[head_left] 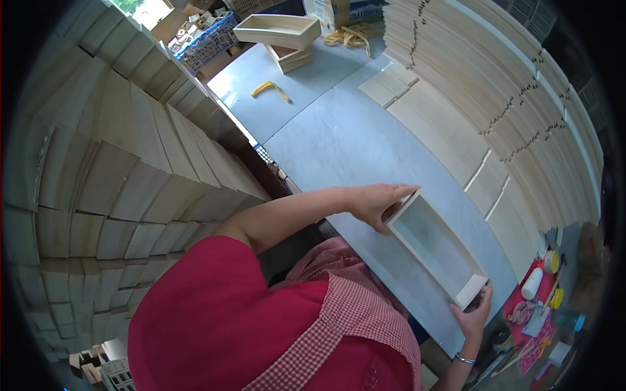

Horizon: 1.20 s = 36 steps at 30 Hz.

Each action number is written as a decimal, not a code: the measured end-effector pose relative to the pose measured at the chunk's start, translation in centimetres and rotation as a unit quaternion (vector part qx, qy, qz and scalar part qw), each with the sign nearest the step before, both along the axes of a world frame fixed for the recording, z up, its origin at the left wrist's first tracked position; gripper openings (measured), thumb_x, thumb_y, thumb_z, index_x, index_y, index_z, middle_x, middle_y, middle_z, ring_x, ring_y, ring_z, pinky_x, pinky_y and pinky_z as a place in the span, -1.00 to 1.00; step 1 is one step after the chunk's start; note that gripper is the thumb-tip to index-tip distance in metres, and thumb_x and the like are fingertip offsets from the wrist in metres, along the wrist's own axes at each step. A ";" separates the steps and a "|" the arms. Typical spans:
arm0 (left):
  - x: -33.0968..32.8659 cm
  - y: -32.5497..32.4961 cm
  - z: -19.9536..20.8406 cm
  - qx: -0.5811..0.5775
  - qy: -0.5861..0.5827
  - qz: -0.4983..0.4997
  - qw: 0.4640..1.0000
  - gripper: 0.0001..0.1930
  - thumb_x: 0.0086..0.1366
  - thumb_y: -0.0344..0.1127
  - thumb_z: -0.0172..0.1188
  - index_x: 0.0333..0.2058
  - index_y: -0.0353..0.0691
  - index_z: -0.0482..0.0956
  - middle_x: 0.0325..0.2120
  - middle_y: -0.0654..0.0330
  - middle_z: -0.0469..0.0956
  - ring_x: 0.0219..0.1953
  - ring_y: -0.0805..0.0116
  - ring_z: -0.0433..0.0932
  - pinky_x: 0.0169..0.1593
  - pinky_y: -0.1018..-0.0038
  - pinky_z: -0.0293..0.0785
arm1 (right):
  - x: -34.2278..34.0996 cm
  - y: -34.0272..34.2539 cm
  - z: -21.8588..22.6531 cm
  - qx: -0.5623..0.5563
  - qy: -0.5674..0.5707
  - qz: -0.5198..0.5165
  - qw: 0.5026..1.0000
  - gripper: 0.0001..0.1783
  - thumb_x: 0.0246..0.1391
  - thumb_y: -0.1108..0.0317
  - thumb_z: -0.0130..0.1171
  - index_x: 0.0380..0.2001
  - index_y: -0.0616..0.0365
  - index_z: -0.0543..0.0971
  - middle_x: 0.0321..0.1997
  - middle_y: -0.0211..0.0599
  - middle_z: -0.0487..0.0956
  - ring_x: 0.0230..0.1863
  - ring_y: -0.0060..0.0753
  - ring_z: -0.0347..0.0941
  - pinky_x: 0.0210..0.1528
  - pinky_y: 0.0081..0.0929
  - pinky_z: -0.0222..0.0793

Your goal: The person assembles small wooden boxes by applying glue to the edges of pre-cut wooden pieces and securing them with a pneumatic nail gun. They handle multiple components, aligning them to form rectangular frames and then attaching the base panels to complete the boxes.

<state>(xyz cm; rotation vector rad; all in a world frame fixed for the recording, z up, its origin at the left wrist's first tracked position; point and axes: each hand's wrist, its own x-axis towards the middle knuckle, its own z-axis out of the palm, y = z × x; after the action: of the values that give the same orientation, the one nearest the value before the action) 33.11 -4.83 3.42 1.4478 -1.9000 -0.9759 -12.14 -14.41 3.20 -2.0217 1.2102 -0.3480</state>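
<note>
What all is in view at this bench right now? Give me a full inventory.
Wooden frame: one, pale wood, open rectangle, flat on the bench, held at both ends.
Bench: one, grey top, running up the middle.
Stacked boxes: many, pale wood, wall along the left.
Stacked slats: many, pale wood, right side.
Flat boards: several, pale, lying beside the slats.
Trays: two, pale wood, far end of the bench.
Yellow strap: one, on the far bench.
Crate: one, blue, top left.
White bottle: one, lower right on a red cloth.
Left hand: grips the frame's far end.
Right hand: grips the near end.
</note>
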 end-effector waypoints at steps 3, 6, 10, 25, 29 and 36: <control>0.2 0.2 0.5 0.051 -0.005 -0.018 0.999 0.29 -0.08 -0.42 0.56 0.49 -0.36 -0.22 0.17 -0.19 0.41 0.01 0.02 0.60 0.20 0.29 0.52 | -0.1 -0.6 -0.2 0.021 0.003 -0.006 1.000 0.17 -0.54 0.56 0.59 0.29 0.19 0.24 0.09 -0.21 0.50 -0.11 -0.39 0.53 -0.10 -0.43 0.50; 2.8 0.1 1.5 0.150 0.031 -0.047 0.987 0.25 -0.03 -0.46 0.51 0.52 -0.22 -0.19 0.38 -0.16 0.23 0.10 0.05 0.59 0.28 0.28 0.47 | 0.3 -0.2 0.5 0.037 -0.002 -0.012 0.999 -0.05 -0.57 0.52 0.63 -0.01 0.16 0.31 0.49 0.02 0.26 -0.15 -0.33 0.56 -0.12 -0.41 0.53; 15.1 -1.5 -0.2 0.005 -0.118 0.314 0.942 -0.30 0.10 -0.61 0.13 0.28 -0.09 0.45 0.32 0.07 0.41 0.16 0.10 0.57 0.16 0.25 0.52 | 0.2 0.0 0.6 0.027 -0.009 -0.001 1.000 -0.04 -0.58 0.52 0.64 0.00 0.16 0.31 0.47 0.00 0.28 -0.12 -0.30 0.57 -0.11 -0.39 0.54; 24.0 2.9 1.0 0.098 -0.390 0.595 0.696 -0.79 0.29 -0.33 0.16 -0.23 -0.17 0.78 -0.21 0.05 0.74 -0.11 -0.01 0.71 -0.08 0.14 0.61 | 0.0 0.8 0.9 0.004 -0.012 0.009 1.000 0.12 -0.55 0.51 0.63 0.22 0.17 0.30 0.38 -0.12 0.35 -0.06 -0.24 0.56 -0.04 -0.34 0.51; 18.7 1.6 3.2 -0.133 -0.177 0.615 0.757 -0.81 0.26 -0.29 0.24 -0.24 -0.19 0.77 -0.37 0.06 0.75 -0.25 0.18 0.75 -0.16 0.29 0.61 | -2.3 0.9 1.8 0.003 -0.034 -0.024 0.999 0.09 -0.36 0.41 0.56 0.36 0.19 0.30 0.34 -0.15 0.42 0.00 -0.23 0.53 0.04 -0.27 0.43; -3.5 -0.3 16.1 -0.192 0.157 0.041 0.968 -0.83 0.25 -0.49 0.32 -0.18 -0.29 0.76 -0.34 0.12 0.73 -0.26 0.37 0.67 -0.15 0.45 0.56 | 7.5 6.5 10.9 -0.240 -0.188 -0.033 0.952 -0.18 0.06 0.12 0.37 0.31 0.34 0.39 0.30 -0.06 0.46 0.25 -0.12 0.41 0.23 -0.19 0.31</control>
<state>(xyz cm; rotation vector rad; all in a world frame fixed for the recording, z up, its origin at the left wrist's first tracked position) 29.66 -5.11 19.51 1.0667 -1.6668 -0.7008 -4.68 -7.95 14.10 -2.1753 1.0149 -1.0985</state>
